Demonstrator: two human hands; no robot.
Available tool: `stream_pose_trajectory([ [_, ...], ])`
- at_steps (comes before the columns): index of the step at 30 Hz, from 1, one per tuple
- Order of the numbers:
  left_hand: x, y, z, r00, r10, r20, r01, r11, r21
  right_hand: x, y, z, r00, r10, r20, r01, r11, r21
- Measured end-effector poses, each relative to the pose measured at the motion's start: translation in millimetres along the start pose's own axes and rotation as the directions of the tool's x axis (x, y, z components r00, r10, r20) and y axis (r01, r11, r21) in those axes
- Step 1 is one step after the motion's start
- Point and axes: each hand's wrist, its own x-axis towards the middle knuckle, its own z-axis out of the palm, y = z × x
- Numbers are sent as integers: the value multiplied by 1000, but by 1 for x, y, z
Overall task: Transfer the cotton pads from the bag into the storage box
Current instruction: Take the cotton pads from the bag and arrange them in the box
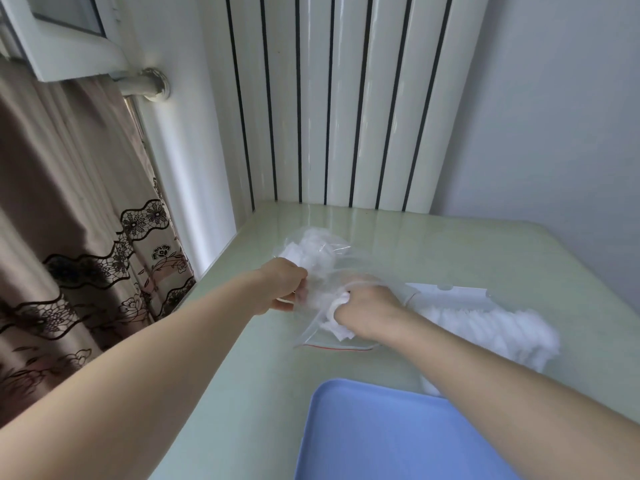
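Clear plastic bag (322, 289) on counter (450, 251); left hand (282, 284) pinches mouth, right hand (367, 315) inside clenches cotton pads (337, 308). Blue tray (398, 438), probably storage box, nearby. Withdraw slowly, bag steadied.

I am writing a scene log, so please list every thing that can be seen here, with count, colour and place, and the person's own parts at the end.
plastic bag: one, clear with a red zip line, on the table, centre.
cotton pads: several, white, inside the bag; count unclear.
second pack of pads: one, white, on the table behind the right forearm.
tray: one, blue, near edge of the table.
table: one, pale green, glossy.
radiator: one, white, behind the table.
curtain: one, brown with black lace, left.
left hand: grips the bag.
right hand: grips pads at the bag's mouth.
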Motion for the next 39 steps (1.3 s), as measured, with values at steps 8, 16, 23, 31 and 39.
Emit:
stream_pose_trajectory([
  [8, -29, 4, 9, 995, -17, -102, 10, 998, -67, -59, 23, -12, 993, -66, -101, 92, 955, 281],
  [16, -80, 39, 20, 754, 640, -144, -553, 738, 387, -103, 63, -68, 961, -36, 275, -149, 770, 620],
  [23, -151, 62, 61, 702, 490, 517, -708, 564, 426, -120, 103, -99, 922, -67, 381, -271, 592, 759],
  [31, -155, 61, 82, 696, 568, 439, -716, 502, 485, -137, 115, -101, 932, -97, 350, -256, 510, 821],
  [39, -155, 38, 83, 837, 464, 290, -538, 794, 284, -151, 128, -106, 981, 7, 195, -182, 392, 902],
])
